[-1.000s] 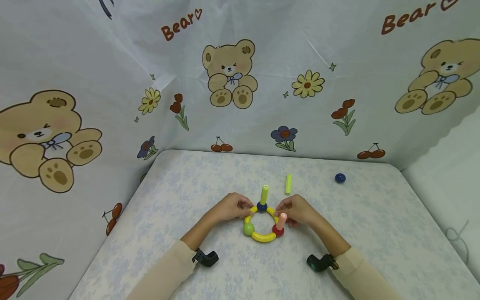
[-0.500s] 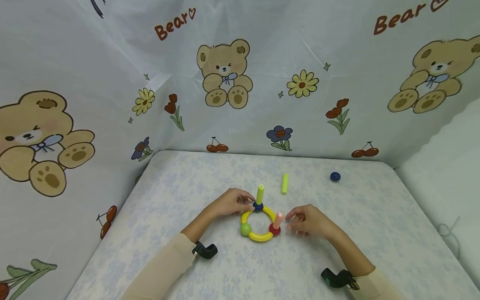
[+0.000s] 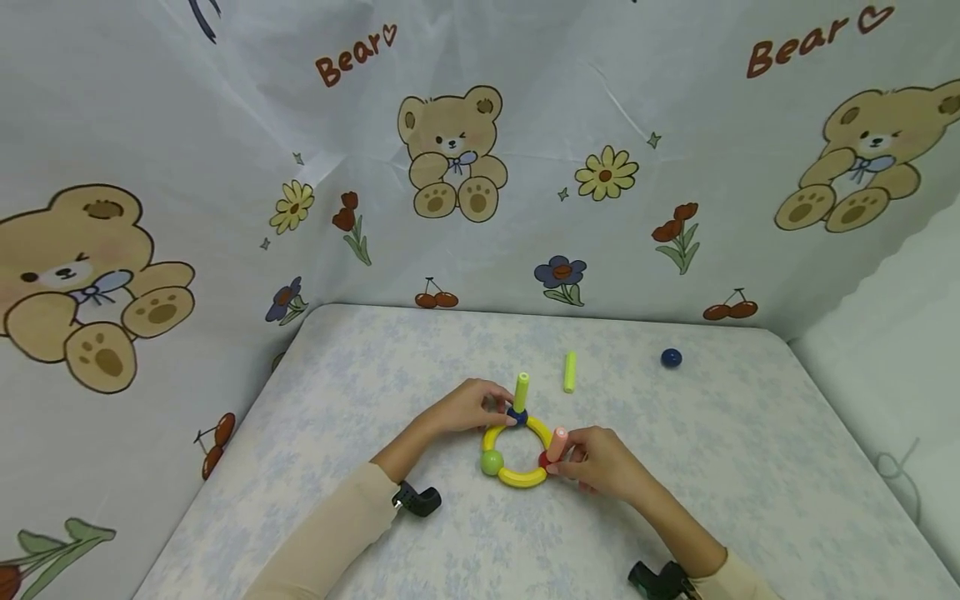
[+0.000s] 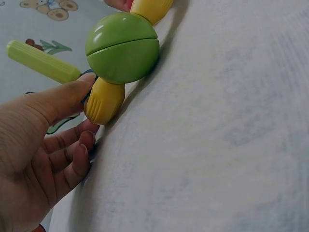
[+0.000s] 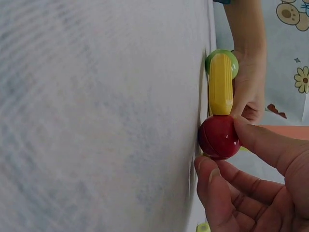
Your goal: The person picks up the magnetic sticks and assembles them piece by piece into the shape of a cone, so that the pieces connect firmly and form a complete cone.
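A ring of yellow curved pieces point(image 3: 522, 479) joined by balls lies on the table. At its far side is a blue ball point(image 3: 517, 414) with a yellow-green rod point(image 3: 521, 392) standing up from it; my left hand point(image 3: 468, 407) pinches this ball. My right hand point(image 3: 603, 462) holds the red ball point(image 5: 219, 137) between thumb and fingers, on the ring's right side. From the red ball rises a pink rod point(image 3: 557, 444). A glossy green ball point(image 4: 122, 47) with a seam sits at the ring's near left, touched by neither hand.
Behind the ring, a loose yellow-green rod point(image 3: 570, 372) lies on the pale patterned table point(image 3: 420, 350). A separate blue ball point(image 3: 671, 357) is farther right, near the back edge. A bear-print cloth point(image 3: 285, 108) hangs behind the table.
My right hand let go of the ring's upper right, drew away to the right, then came back to the red ball. My left hand shifted from the yellow piece up to the blue ball.
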Motion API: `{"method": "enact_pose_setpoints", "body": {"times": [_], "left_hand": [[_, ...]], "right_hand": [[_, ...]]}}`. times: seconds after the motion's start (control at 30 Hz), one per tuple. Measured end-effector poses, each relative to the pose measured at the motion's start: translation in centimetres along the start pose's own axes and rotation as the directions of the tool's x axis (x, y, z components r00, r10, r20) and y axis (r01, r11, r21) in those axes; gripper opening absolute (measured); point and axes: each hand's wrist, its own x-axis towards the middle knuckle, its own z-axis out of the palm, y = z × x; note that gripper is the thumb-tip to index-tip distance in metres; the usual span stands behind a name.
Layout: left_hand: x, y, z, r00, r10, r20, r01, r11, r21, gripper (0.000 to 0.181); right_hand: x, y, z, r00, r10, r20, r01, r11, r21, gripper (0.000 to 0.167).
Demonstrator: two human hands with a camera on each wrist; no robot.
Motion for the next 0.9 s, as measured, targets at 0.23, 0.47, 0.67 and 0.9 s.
{"method": "enact_pose_setpoints", "body": {"times": [0.23,0.47,0.67,0.9], "left_hand": [[0.0,-0.3,0.0,1.0,-0.005,-0.028,0.007,0.999,0.044,0.032],[-0.9,-0.6,0.1,0.996,-0.02,-0.092,0.029,0.995,0.1,0.029],[-2.1,-0.4,0.3,0.985,-0.053,-0.162,0.073,0.99,0.12,0.03],[-3.2,-0.2,1.0,0.968,-0.082,-0.236,0.117,0.983,0.139,0.028]], "right_hand": [[0.4,-0.1,-0.2,1.0,0.0,-0.01,0.0,1.0,-0.021,0.021],[1.2,0.6,-0.9,1.0,-0.029,-0.009,0.029,0.999,-0.017,0.018],[1.7,1.3,-1.3,0.997,-0.075,-0.01,0.075,0.997,0.01,0.019],[2.6,1.6,-1.6,0.998,-0.058,-0.007,0.058,0.998,0.034,0.021]]}}
